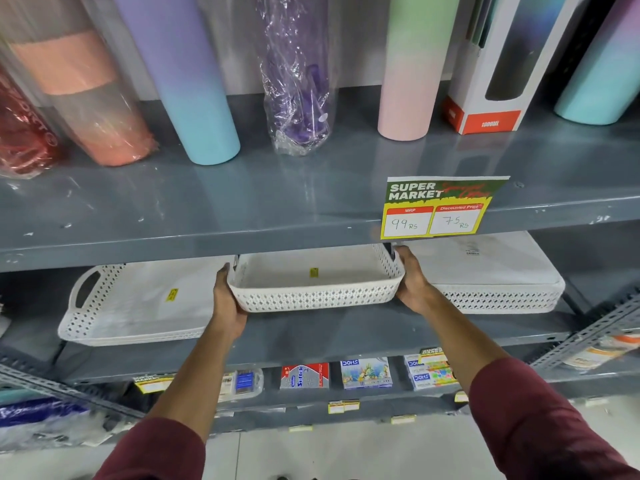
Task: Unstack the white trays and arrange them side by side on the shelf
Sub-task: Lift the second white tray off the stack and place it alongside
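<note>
A white perforated tray (313, 292) with a yellow sticker inside is held level just above the middle grey shelf (311, 334). My left hand (227, 303) grips its left end and my right hand (412, 282) grips its right end. To its left, a stack of white trays (138, 303) with a cut-out handle rests on the shelf. On the right sits another stack of white trays (495, 278), turned upside down. The upper shelf hides the back of all the trays.
The upper shelf (242, 202) carries tall pastel bottles (194, 77), wrapped items and a boxed bottle (491, 81). A price sign (440, 206) hangs from its front edge just above my right hand. Stationery packs (363, 374) line the lower shelf.
</note>
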A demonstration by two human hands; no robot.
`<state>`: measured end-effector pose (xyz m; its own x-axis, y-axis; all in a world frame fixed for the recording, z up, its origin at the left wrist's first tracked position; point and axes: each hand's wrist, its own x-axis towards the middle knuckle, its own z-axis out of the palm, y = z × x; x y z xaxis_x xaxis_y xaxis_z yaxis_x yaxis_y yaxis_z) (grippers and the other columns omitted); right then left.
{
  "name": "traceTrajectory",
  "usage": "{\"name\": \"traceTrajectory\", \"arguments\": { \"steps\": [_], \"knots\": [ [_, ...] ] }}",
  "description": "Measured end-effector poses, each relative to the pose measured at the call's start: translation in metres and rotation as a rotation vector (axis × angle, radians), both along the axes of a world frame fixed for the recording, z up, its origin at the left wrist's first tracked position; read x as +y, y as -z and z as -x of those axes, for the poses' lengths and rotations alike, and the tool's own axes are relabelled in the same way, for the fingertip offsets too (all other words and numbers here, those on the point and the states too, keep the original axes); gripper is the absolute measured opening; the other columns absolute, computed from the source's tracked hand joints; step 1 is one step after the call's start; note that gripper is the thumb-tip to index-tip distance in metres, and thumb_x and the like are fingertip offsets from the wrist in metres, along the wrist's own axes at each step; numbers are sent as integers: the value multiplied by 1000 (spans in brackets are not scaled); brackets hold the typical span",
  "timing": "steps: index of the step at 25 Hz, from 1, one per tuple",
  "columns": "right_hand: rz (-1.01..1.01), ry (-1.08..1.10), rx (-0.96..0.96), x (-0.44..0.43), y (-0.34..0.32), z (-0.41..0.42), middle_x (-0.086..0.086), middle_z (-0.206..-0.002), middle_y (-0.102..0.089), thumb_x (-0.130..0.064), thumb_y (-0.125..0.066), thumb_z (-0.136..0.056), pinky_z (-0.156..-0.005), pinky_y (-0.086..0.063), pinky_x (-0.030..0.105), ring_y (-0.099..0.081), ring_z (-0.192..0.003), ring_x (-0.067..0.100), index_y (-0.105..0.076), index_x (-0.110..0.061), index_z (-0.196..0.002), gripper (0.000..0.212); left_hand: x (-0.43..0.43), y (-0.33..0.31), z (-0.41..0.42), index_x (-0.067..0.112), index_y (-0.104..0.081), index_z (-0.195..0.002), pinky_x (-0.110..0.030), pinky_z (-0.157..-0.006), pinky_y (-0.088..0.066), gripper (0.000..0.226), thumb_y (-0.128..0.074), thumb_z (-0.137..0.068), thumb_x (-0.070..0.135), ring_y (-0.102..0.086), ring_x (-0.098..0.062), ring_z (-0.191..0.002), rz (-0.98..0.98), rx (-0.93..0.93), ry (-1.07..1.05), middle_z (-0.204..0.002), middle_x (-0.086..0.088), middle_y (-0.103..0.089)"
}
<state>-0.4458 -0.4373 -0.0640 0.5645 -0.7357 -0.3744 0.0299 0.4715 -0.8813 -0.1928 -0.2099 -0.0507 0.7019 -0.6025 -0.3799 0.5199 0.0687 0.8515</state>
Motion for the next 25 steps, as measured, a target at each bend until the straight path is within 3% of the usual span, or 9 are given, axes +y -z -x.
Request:
{"name": "traceTrajectory", "arguments": {
  "steps": [3, 7, 10, 14, 16, 18, 20, 22, 25],
  "knots": [
    [-1, 23, 93, 1, 5, 3, 7, -107, -72, -27, -42, -99, -86, -51, 38, -66, -105, 27, -62, -17, -116, 28, 5, 10, 1, 23, -70, -90, -35, -76, -51, 43, -32, -93, 43, -64, -23, -84, -61, 28, 6, -86, -3, -73],
    [131, -28, 302, -12, 40, 1, 6, -136, -61, -37, -45, -92, -112, -40, 50, -55, -128, 29, -50, -19, -139, 51, 6, 26, -1, 8, -60, -124, -50, -99, -49, 39, -34, -102, 27, -61, -32, -107, -209, -39, -66, -118, -12, -65],
    [313, -49, 464, 4, 35, -3, 13, -141, -52, -33, -40, -98, -109, -41, 50, -55, -124, 28, -41, -18, -145, 49, 3, 37, -4, 6, -53, -134, -53, -106, -44, 39, -41, -101, 24, -59, -33, -118, -344, -114, -30, -129, -12, -62],
    [440, -131, 612, 12, 30, -5, 15, -153, -36, -26, -31, -104, -112, -33, 39, -40, -137, 32, -31, -9, -149, 48, -3, 54, -10, 11, -54, -134, -43, -109, -44, 38, -39, -100, 19, -58, -31, -122, -497, -261, -58, -138, -13, -59],
    [479, -149, 636, 12, 31, -3, 14, -158, -29, -31, -33, -104, -117, -29, 40, -34, -143, 31, -25, -12, -152, 53, -3, 47, -3, 11, -58, -131, -32, -103, -43, 36, -40, -99, 15, -59, -32, -119, -555, -340, -100, -134, -13, -62],
    [575, -116, 646, 15, 32, -1, 13, -162, -23, -32, -35, -104, -120, -25, 38, -28, -147, 31, -16, -12, -156, 59, 1, 34, 10, 9, -63, -124, -31, -94, -45, 33, -43, -98, 11, -61, -39, -114, -631, -535, -181, -124, -20, -66],
    [729, -42, 632, 20, 24, 0, 15, -160, -29, -31, -37, -104, -118, -27, 37, -32, -146, 32, -11, -8, -157, 63, 2, 16, 25, 2, -64, -120, -40, -87, -51, 31, -45, -98, 11, -64, -48, -102, -692, -814, -231, -108, -32, -69],
    [874, 41, 568, 24, 11, 4, 14, -150, -48, -29, -39, -103, -109, -40, 33, -51, -132, 33, -14, -13, -157, 61, -2, 7, 38, 5, -61, -128, -48, -82, -54, 35, -48, -98, 16, -66, -49, -95, -702, -1015, -239, -105, -32, -70],
    [927, 124, 508, 22, -10, 16, 15, -140, -57, -26, -42, -102, -99, -40, 19, -58, -122, 31, -24, -15, -155, 56, -22, -1, 56, 8, -61, -130, -39, -88, -53, 39, -51, -97, 25, -69, -42, -100, -578, -1028, -173, -116, -26, -69]
  ]
}}
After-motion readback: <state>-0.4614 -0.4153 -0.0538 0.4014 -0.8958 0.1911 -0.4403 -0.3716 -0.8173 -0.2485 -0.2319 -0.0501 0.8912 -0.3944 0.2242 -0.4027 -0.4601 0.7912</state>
